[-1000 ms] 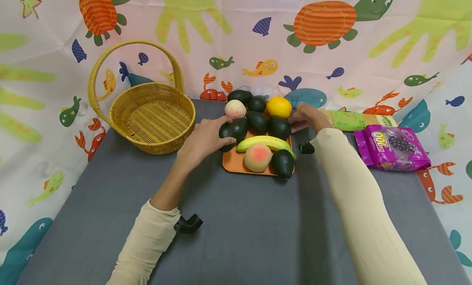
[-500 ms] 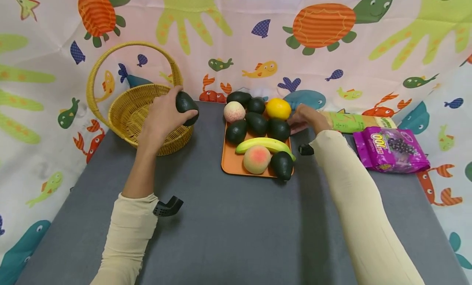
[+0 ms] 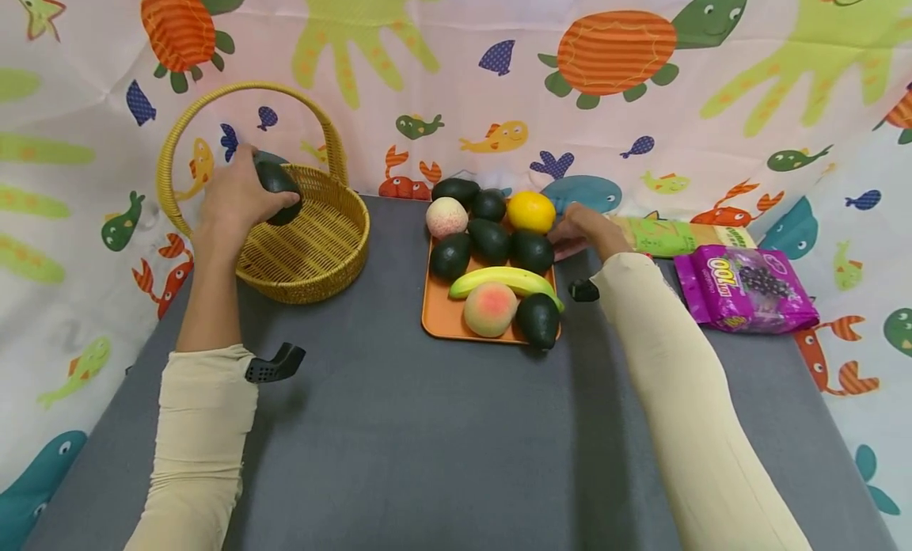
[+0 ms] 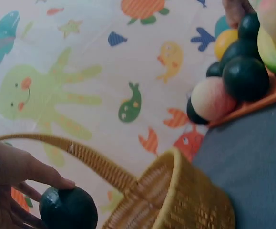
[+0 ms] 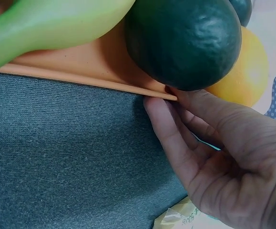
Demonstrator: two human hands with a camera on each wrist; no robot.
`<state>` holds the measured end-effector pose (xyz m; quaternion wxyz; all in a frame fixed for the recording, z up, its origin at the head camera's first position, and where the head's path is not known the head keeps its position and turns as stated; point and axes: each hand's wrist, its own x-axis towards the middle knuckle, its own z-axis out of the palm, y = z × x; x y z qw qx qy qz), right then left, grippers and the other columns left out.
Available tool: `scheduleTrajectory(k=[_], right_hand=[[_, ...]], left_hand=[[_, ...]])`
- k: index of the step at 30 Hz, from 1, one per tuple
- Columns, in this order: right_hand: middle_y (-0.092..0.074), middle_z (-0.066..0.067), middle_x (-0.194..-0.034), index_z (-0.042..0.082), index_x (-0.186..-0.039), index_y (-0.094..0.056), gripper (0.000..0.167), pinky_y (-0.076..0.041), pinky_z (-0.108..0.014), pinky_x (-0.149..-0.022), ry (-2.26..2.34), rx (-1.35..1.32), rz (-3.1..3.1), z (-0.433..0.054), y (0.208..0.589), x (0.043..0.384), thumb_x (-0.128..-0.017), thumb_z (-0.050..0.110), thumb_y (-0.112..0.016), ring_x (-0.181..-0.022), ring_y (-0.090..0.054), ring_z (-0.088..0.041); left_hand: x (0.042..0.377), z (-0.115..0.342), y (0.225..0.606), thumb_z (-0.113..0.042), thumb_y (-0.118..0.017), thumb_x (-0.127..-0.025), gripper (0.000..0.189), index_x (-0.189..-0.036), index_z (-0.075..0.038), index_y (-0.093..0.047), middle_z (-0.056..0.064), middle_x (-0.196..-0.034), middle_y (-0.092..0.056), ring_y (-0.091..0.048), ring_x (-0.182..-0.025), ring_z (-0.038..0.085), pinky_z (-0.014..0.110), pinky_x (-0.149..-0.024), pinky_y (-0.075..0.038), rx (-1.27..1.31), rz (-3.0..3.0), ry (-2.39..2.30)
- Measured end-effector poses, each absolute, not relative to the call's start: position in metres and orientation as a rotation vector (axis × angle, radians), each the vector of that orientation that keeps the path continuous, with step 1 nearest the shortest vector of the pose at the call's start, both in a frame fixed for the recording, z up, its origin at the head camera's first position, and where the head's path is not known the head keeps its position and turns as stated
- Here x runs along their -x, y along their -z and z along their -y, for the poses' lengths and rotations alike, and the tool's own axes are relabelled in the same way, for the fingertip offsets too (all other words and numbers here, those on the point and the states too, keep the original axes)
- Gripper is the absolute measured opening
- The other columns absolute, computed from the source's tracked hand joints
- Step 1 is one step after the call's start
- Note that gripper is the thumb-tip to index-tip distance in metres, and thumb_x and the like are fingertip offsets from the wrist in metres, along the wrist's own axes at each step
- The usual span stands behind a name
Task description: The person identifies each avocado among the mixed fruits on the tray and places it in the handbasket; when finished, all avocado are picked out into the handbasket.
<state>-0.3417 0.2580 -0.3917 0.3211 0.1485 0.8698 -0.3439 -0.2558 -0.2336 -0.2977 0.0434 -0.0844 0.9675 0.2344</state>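
My left hand [image 3: 229, 196] grips a dark green avocado [image 3: 279, 188] above the yellow wicker basket [image 3: 306, 288], inside the arch of its handle. In the left wrist view the thumb and fingers wrap the avocado [image 4: 68, 210] beside the basket wall [image 4: 199, 200]. My right hand [image 5: 228, 152] pinches the right rim of the orange tray [image 5: 95, 85] between thumb and fingers, close to another avocado [image 5: 185, 43]. On the tray lie several more avocados [image 3: 489, 241], a banana [image 3: 502, 279], a blushed peach [image 3: 490, 309], a pale speckled peach [image 3: 446, 218] and a yellow lemon-like fruit [image 3: 530, 212].
Right of the tray lie a purple grape-printed packet [image 3: 748, 290] and a long green-and-yellow packet [image 3: 666, 236]. A grey cloth [image 3: 413, 440] covers the table. Behind it hangs a curtain [image 3: 442, 60] printed with sea animals.
My left hand has lifted an avocado off the tray's left side and carried it left over the basket. The right hand stays at the tray's rim.
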Motion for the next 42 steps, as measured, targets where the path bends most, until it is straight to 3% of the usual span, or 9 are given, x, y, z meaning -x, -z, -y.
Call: scheduleTrajectory(k=[8,13,21,26,29,32,36,39,42], right_hand=[[-0.073,-0.01,-0.07,-0.009,-0.112,-0.064,0.023,-0.062,-0.04,-0.087,0.953,-0.379,-2.257,-0.26,0.395,0.345,-0.098,0.007,-0.07,-0.069,-0.079,-0.023],[-0.073,-0.011,-0.071,-0.011,-0.115,-0.063,0.025,-0.062,-0.04,-0.087,0.94,-0.382,-2.264,-0.261,0.394,0.345,-0.098,0.007,-0.069,-0.068,-0.079,-0.023],[-0.073,-0.012,-0.073,-0.013,-0.122,-0.062,0.031,-0.063,-0.039,-0.086,0.925,-0.375,-2.271,-0.263,0.391,0.345,-0.099,0.006,-0.068,-0.07,-0.079,-0.025],[-0.073,-0.012,-0.074,-0.012,-0.118,-0.064,0.028,-0.063,-0.037,-0.082,0.919,-0.385,-2.281,-0.26,0.394,0.344,-0.098,0.008,-0.069,-0.068,-0.079,-0.023],[-0.073,-0.012,-0.075,-0.011,-0.118,-0.064,0.029,-0.064,-0.036,-0.081,0.913,-0.377,-2.284,-0.257,0.397,0.345,-0.099,0.009,-0.07,-0.068,-0.079,-0.023],[-0.073,-0.011,-0.075,-0.01,-0.12,-0.062,0.031,-0.063,-0.035,-0.082,0.891,-0.368,-2.278,-0.256,0.399,0.346,-0.099,0.011,-0.071,-0.067,-0.078,-0.021],[-0.072,-0.01,-0.075,-0.01,-0.119,-0.062,0.03,-0.063,-0.036,-0.084,0.882,-0.379,-2.264,-0.259,0.398,0.349,-0.099,0.01,-0.071,-0.066,-0.078,-0.02],[-0.072,-0.011,-0.076,-0.008,-0.116,-0.062,0.025,-0.062,-0.038,-0.086,0.894,-0.382,-2.251,-0.263,0.397,0.35,-0.099,0.009,-0.07,-0.068,-0.079,-0.022],[-0.072,-0.012,-0.076,-0.008,-0.115,-0.063,0.024,-0.062,-0.039,-0.089,0.923,-0.391,-2.231,-0.264,0.398,0.351,-0.099,0.008,-0.069,-0.073,-0.08,-0.025]], left_hand=[[0.273,0.255,0.321,-0.037,-0.066,-0.098,0.09,-0.162,0.004,-0.02,0.042,-0.152,-0.04,-0.044,-0.134,0.059,0.068,-0.11,-0.042,0.286,-2.897,-0.648],[0.276,0.262,0.346,-0.025,-0.067,-0.098,0.09,-0.163,0.006,-0.014,0.044,-0.158,-0.03,-0.034,-0.143,0.064,0.071,-0.118,-0.033,0.365,-2.862,-0.686],[0.279,0.264,0.377,-0.012,-0.059,-0.096,0.076,-0.156,0.011,-0.018,0.054,-0.15,-0.018,-0.031,-0.134,0.076,0.079,-0.109,-0.037,0.528,-2.896,-0.706],[0.283,0.263,0.388,-0.007,-0.056,-0.097,0.069,-0.156,0.009,-0.025,0.053,-0.152,-0.018,-0.03,-0.135,0.075,0.08,-0.112,-0.029,0.523,-2.973,-0.676],[0.283,0.265,0.395,-0.007,-0.053,-0.099,0.058,-0.151,0.011,-0.035,0.05,-0.151,-0.021,-0.028,-0.137,0.07,0.078,-0.115,-0.023,0.546,-3.04,-0.635],[0.279,0.267,0.399,-0.008,-0.05,-0.102,0.048,-0.145,0.013,-0.043,0.048,-0.155,-0.018,-0.018,-0.145,0.066,0.077,-0.119,-0.011,0.566,-3.118,-0.594],[0.274,0.263,0.399,-0.006,-0.051,-0.1,0.044,-0.139,0.015,-0.049,0.049,-0.155,-0.017,-0.011,-0.147,0.066,0.078,-0.119,-0.002,0.477,-3.175,-0.631],[0.271,0.253,0.391,-0.01,-0.053,-0.1,0.045,-0.138,0.015,-0.051,0.049,-0.152,-0.024,-0.019,-0.143,0.068,0.079,-0.119,-0.005,0.387,-3.146,-0.639],[0.265,0.242,0.381,-0.026,-0.055,-0.105,0.055,-0.144,0.012,-0.049,0.045,-0.154,-0.031,-0.029,-0.142,0.066,0.077,-0.12,-0.016,0.228,-3.04,-0.628]])
